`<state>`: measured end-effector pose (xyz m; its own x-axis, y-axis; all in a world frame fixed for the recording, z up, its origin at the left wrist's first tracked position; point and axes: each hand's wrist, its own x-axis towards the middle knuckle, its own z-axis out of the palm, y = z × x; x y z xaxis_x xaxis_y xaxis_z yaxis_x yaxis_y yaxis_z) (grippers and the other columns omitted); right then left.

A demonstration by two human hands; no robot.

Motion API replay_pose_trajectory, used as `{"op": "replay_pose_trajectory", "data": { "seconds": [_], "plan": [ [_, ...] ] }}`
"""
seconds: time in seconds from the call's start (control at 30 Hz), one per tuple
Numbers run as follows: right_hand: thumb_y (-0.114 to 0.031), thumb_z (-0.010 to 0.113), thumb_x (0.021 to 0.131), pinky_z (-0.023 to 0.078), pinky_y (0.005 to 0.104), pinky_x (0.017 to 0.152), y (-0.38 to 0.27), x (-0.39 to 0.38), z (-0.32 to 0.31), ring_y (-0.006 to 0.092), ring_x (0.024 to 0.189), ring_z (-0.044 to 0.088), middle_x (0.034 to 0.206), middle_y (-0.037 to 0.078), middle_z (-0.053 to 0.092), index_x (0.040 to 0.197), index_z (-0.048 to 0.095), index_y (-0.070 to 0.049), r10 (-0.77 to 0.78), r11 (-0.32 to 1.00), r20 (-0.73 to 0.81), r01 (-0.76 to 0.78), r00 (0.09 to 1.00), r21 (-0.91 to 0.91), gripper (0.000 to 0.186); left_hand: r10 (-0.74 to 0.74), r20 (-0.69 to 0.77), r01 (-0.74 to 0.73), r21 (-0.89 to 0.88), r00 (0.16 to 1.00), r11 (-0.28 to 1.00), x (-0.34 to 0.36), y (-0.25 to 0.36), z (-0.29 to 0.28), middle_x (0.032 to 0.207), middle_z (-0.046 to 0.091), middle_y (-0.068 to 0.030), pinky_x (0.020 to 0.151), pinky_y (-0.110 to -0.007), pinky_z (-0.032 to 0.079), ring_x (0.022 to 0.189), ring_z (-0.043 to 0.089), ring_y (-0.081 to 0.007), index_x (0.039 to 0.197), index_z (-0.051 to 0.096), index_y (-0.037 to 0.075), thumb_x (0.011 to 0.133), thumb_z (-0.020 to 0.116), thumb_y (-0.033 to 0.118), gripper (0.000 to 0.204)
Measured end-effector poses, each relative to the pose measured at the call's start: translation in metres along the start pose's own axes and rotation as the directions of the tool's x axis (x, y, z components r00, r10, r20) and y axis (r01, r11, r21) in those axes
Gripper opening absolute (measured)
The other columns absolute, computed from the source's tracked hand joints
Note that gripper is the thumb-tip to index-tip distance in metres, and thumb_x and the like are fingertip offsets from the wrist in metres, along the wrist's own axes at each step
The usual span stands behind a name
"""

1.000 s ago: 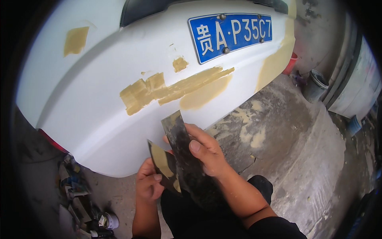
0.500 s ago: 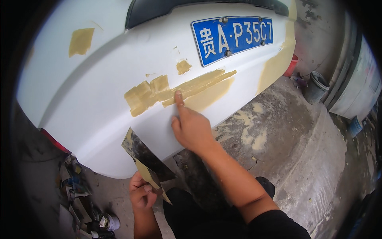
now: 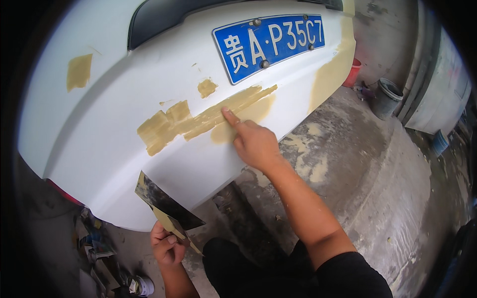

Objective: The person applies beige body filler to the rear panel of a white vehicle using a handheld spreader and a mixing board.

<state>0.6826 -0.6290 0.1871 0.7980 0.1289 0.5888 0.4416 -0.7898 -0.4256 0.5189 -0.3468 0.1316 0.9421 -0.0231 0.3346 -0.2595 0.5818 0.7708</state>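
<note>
My right hand (image 3: 256, 144) reaches up from the right, its index finger stretched out and the others curled, holding nothing. The fingertip touches a tan strip of body filler (image 3: 213, 116) spread across the white car tailgate (image 3: 194, 164). Below and to the left, my left hand (image 3: 167, 246) is closed on a dark, flat filler spreader (image 3: 171, 198) smeared with tan filler. A narrow tan-coated blade (image 3: 169, 222) lies against it in the same grip; I cannot tell whether it is a separate tool. A blue licence plate (image 3: 268, 44) is bolted above the filler.
Smaller filler patches (image 3: 79, 72) mark the tailgate's left side, and a wide one (image 3: 328, 69) its right corner. At the right stand a red bucket (image 3: 353, 73), a grey bucket (image 3: 386, 98) and a blue container (image 3: 440, 142). A white tub (image 3: 144, 286) sits among clutter at lower left.
My right index finger has slid to the right along the filler strip. The view has shifted, so the car sits further left in it. My left hand keeps its grip on the spreader.
</note>
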Motion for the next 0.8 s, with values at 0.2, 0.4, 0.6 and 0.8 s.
{"op": "replay_pose_trajectory", "data": {
  "seconds": [0.2, 0.4, 0.6, 0.8],
  "plan": [
    [-0.01, 0.051, 0.082, 0.052, 0.0428, 0.068, 0.064, 0.015, -0.016, 0.0312, 0.072, 0.063, 0.08, 0.012, 0.059, 0.147, 0.036, -0.034, 0.065, 0.993, -0.099, -0.074, 0.993, -0.087, 0.071, -0.037, 0.039, 0.037, 0.0, 0.999, 0.999, -0.002, 0.002, 0.011, 0.103, 0.065, -0.0181, 0.068, -0.032, 0.053, 0.081, 0.065, -0.0239, 0.122, 0.05, -0.009, 0.076, 0.054, 0.0, 0.047],
    [-0.01, 0.049, 0.084, 0.052, 0.0423, 0.069, 0.094, 0.026, -0.033, 0.0304, 0.074, 0.063, 0.081, 0.011, 0.059, 0.148, 0.034, -0.035, 0.154, 0.977, -0.095, -0.166, 0.983, -0.136, 0.071, -0.031, 0.007, 0.031, 0.035, 0.999, 0.999, -0.008, 0.006, 0.018, 0.097, 0.065, -0.0165, 0.067, -0.028, 0.05, 0.081, 0.064, -0.0207, 0.118, 0.053, -0.009, 0.076, 0.053, 0.0, 0.044],
    [-0.009, 0.051, 0.082, 0.05, 0.0411, 0.071, 0.107, 0.028, -0.035, 0.0297, 0.075, 0.061, 0.08, 0.012, 0.059, 0.151, 0.032, -0.024, 0.281, 0.951, -0.196, -0.3, 0.939, -0.071, 0.073, -0.045, -0.029, 0.045, 0.004, 0.999, 0.999, -0.012, 0.002, 0.029, 0.102, 0.065, -0.0179, 0.077, -0.03, 0.051, 0.088, 0.064, -0.0229, 0.118, 0.053, -0.01, 0.075, 0.054, -0.001, 0.044],
    [-0.014, 0.052, 0.081, 0.052, 0.044, 0.074, 0.076, 0.019, -0.031, 0.0346, 0.081, 0.063, 0.091, 0.018, 0.061, 0.151, 0.029, -0.017, 0.21, 0.976, -0.06, -0.205, 0.976, 0.078, 0.074, -0.073, 0.064, 0.074, 0.002, 0.995, 0.997, -0.015, -0.008, 0.01, 0.113, 0.064, -0.0214, 0.077, -0.038, 0.057, 0.095, 0.067, -0.0302, 0.126, 0.048, -0.01, 0.076, 0.055, -0.002, 0.051]
  ]
}}
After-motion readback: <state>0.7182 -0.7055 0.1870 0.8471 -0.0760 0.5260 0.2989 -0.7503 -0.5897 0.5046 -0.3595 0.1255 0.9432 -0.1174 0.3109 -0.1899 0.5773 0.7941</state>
